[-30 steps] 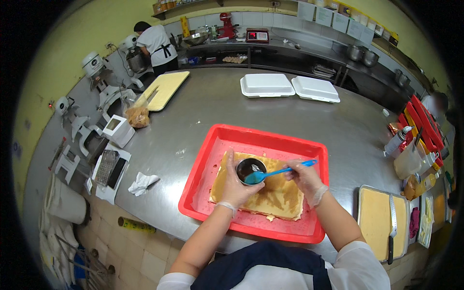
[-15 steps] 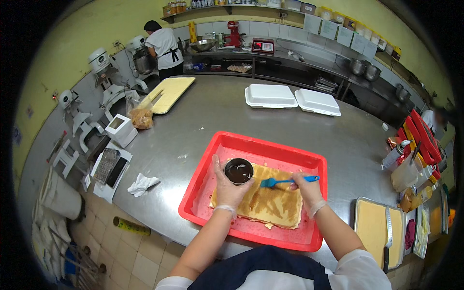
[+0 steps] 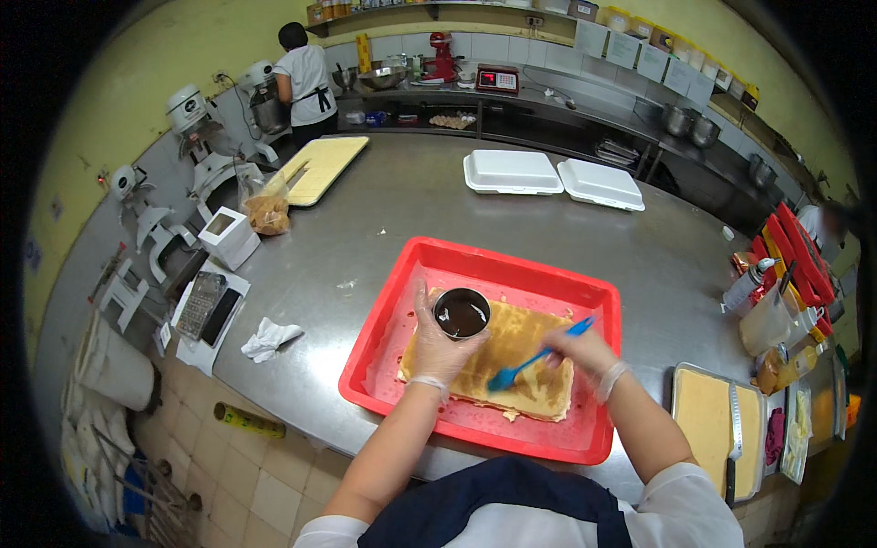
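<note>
your left hand point(image 3: 438, 352) is closed around a small dark cup point(image 3: 461, 312) of brown liquid, held over the far left part of the cake sheet point(image 3: 512, 352). your right hand point(image 3: 585, 352) is closed on the handle of a blue brush point(image 3: 534, 358), its head resting on the sheet near its front edge. both hands wear thin clear gloves.

the sheet lies flat in a red tray point(image 3: 475, 269) near the front edge of the steel counter point(image 3: 393, 210), about midway along it.

handling, by judgement:
- sheet: thin, soft and likely to tear; do not lift it by an edge, support it from below or move the tray instead.
- cup: light, open-topped, may spill; grip it round the wall and keep it level.
- brush: light, with a stiff handle; hold it well back from the head.
</note>
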